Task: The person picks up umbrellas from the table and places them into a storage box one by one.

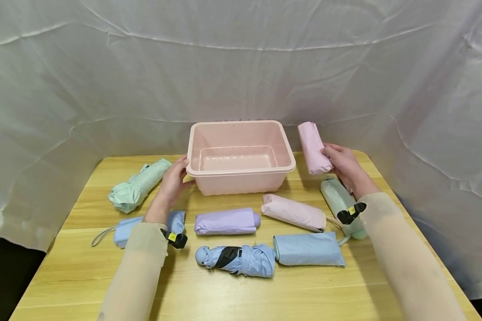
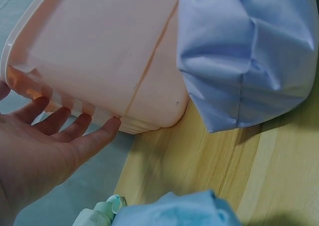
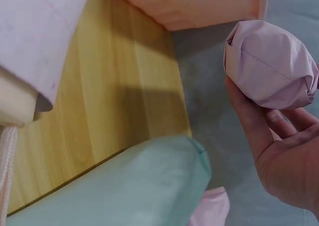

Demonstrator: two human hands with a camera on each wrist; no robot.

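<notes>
**Pink umbrella held up beside the bin**

Across my table [image 1: 76,267] lie folded umbrellas: a purple one [image 1: 226,221], a pale pink one [image 1: 293,212], a light blue one [image 1: 308,249], a bundled blue one [image 1: 241,260], a mint one [image 1: 138,185] at far left. A green one [image 1: 337,198] lies under my right forearm. My left hand [image 1: 172,180] rests with straight fingers against the pink bin [image 1: 241,171]. My right hand [image 1: 343,162] grips a rolled pink umbrella [image 1: 313,147], smooth, tilted, raised just right of the bin.

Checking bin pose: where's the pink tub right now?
Head view: the pink tub sits centre-back on the table, the left hand touching its left rim, the purple umbrella just in front.
</notes>
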